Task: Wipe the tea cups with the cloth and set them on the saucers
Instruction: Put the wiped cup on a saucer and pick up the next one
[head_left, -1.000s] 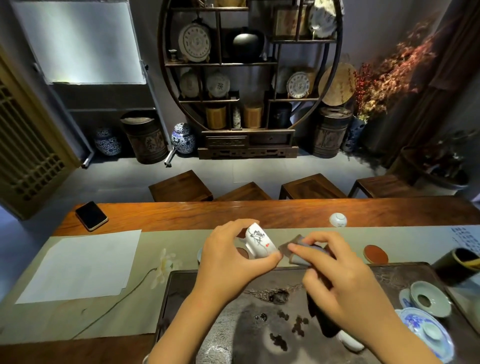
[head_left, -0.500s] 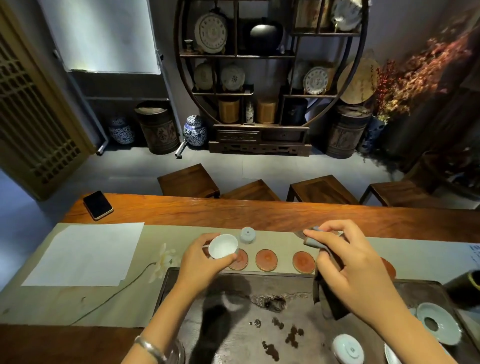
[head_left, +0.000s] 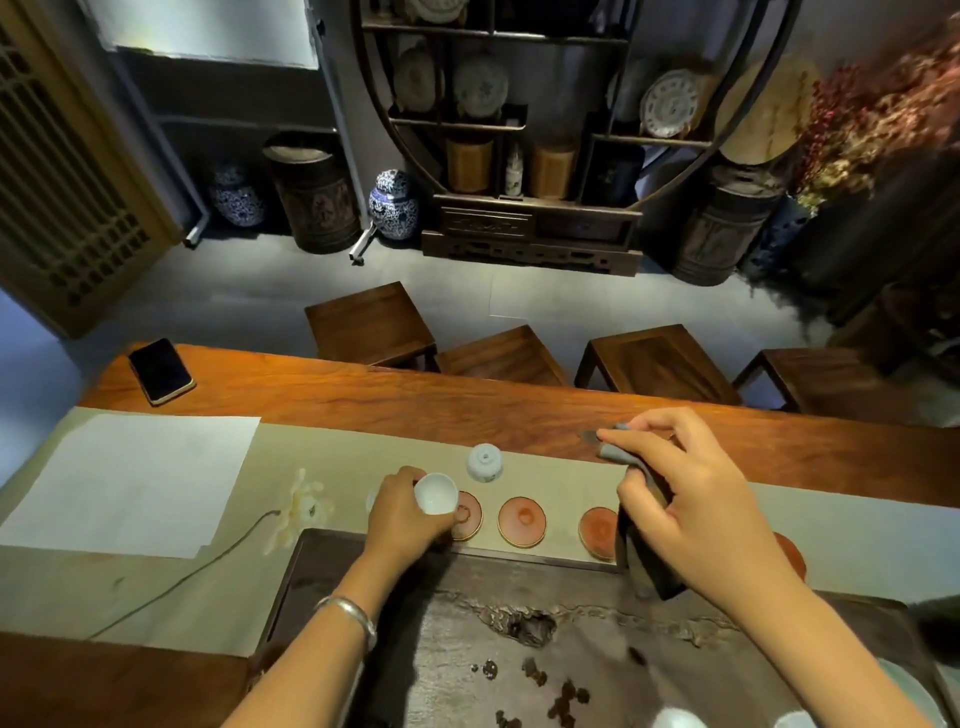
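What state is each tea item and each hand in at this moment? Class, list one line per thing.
Left hand: closed on the cup.
Cup: upright, held just left of the saucers.
Second cup: upside down on the runner.
Right hand: raised, grip on the cloth.
Cloth: bunched, hanging down.
Middle saucer: bare.
Phone: screen dark.

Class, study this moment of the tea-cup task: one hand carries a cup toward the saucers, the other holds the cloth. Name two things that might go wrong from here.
1. The left hand pinches the white cup by its rim above the leftmost saucer; set down off-centre, it might tip.
2. The upturned cup stands close behind that saucer, so the hand may knock it.
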